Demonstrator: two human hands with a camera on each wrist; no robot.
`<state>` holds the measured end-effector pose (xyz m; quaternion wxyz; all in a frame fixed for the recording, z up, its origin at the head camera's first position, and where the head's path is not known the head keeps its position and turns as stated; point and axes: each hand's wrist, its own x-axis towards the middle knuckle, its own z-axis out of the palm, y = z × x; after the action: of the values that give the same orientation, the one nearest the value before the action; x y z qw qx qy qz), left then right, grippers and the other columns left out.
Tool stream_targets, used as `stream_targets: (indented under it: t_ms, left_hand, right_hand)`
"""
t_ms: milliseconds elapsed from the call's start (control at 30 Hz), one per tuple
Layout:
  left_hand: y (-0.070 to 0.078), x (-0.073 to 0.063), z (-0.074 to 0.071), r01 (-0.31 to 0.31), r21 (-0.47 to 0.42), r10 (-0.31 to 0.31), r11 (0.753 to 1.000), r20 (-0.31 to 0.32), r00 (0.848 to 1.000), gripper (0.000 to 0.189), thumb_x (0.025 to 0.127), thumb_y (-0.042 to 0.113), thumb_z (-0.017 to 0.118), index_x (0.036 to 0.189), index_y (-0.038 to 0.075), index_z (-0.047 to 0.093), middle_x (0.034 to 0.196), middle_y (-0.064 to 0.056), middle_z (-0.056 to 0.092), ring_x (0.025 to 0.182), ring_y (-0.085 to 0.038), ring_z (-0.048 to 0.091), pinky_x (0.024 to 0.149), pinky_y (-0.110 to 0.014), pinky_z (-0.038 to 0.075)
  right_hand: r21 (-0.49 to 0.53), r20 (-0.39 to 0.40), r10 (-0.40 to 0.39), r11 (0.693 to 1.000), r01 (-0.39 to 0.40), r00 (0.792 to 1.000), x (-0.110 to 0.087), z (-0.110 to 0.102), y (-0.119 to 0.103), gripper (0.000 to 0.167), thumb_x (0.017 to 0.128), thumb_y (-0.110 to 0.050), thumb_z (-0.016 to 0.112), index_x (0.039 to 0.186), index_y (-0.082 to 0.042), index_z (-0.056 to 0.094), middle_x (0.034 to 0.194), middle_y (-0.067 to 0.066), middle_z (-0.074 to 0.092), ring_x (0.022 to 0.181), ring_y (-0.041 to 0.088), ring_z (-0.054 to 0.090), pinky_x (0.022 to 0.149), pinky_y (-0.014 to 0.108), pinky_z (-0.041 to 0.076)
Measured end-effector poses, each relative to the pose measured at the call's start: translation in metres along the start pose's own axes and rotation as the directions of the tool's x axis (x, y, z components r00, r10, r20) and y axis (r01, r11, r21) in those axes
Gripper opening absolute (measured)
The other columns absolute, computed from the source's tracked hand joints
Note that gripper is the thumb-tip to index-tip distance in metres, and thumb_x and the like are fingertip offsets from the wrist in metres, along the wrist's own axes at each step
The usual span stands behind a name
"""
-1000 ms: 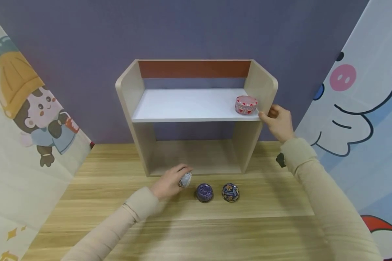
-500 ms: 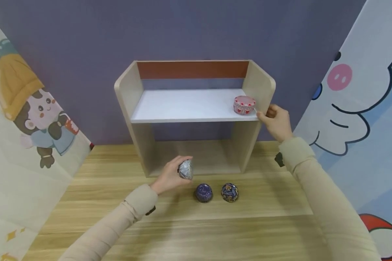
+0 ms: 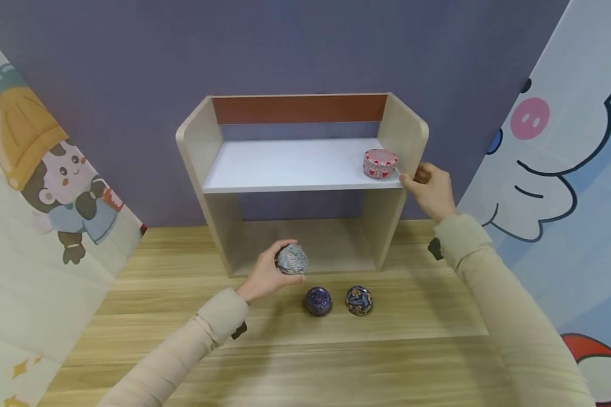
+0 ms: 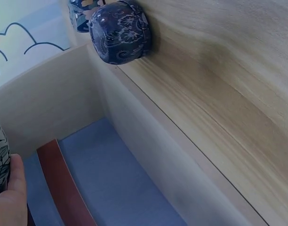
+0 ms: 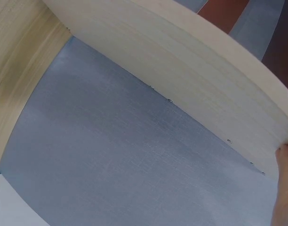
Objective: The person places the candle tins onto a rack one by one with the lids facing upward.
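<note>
My left hand (image 3: 267,276) holds a small round tin (image 3: 292,260) with a grey-white pattern, raised in front of the shelf's lower compartment. At the left edge of the left wrist view, only part of this tin (image 4: 0,157) shows beside a finger. On the table just right of that hand stand a purple patterned tin (image 3: 318,301) and a dark blue tin with flowers (image 3: 358,300). My right hand (image 3: 433,192) grips the front edge of the right side panel of the small wooden shelf (image 3: 285,164). Near it, a pink tin with red hearts (image 3: 379,163) sits on the white upper board.
The shelf stands on a wood-grain table (image 3: 336,367) against a grey-blue backdrop (image 3: 305,45). Its lower compartment (image 3: 331,240) opens toward me. Cartoon-printed sheets (image 3: 71,209) hang at both sides.
My left hand has lifted the grey tin off the table and turned it so that its patterned top shows. My right hand stays on the shelf's panel.
</note>
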<state>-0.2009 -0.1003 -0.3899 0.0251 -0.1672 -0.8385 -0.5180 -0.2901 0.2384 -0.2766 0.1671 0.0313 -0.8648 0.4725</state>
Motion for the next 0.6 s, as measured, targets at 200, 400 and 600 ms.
stream_targets:
  t_ms: [200, 400, 600]
  left_hand:
    - [-0.0015, 0.0006, -0.0012, 0.021, -0.067, -0.02, 0.998, 0.004, 1.0, 0.076, 0.06, 0.009, 0.084, 0.126, 0.009, 0.046, 0.123, -0.01, 0.057, 0.104, -0.027, 0.058, 0.091, -0.039, 0.049]
    - [-0.0031, 0.0008, -0.0015, 0.026, -0.104, -0.026, 0.994, 0.007, 1.0, 0.076, 0.06, 0.004, 0.083, 0.125, 0.004, 0.044, 0.123, -0.011, 0.057, 0.107, -0.028, 0.056, 0.096, -0.04, 0.046]
    - [-0.0044, 0.0009, -0.001, 0.027, -0.099, -0.025, 0.995, 0.024, 0.999, 0.074, 0.061, 0.004, 0.082, 0.126, 0.01, 0.048, 0.123, -0.012, 0.057, 0.106, -0.029, 0.057, 0.094, -0.041, 0.047]
  right_hand:
    - [0.011, -0.01, -0.001, 1.0, 0.001, 1.0, 0.0011, 0.0021, -0.0009, 0.048, 0.085, -0.024, 0.062, 0.123, 0.004, 0.053, 0.119, 0.022, 0.059, 0.1, 0.016, 0.06, 0.078, 0.014, 0.05]
    - [0.007, 0.005, 0.004, 1.0, -0.004, 1.0, 0.0, 0.0014, -0.0027, 0.049, 0.086, -0.026, 0.062, 0.124, 0.004, 0.052, 0.119, 0.023, 0.059, 0.097, 0.01, 0.058, 0.077, 0.011, 0.048]
    - [0.011, 0.005, 0.026, 1.0, -0.026, 1.0, -0.0023, 0.0001, -0.0049, 0.049, 0.086, -0.025, 0.062, 0.124, 0.004, 0.051, 0.119, 0.024, 0.058, 0.096, 0.009, 0.057, 0.074, 0.007, 0.046]
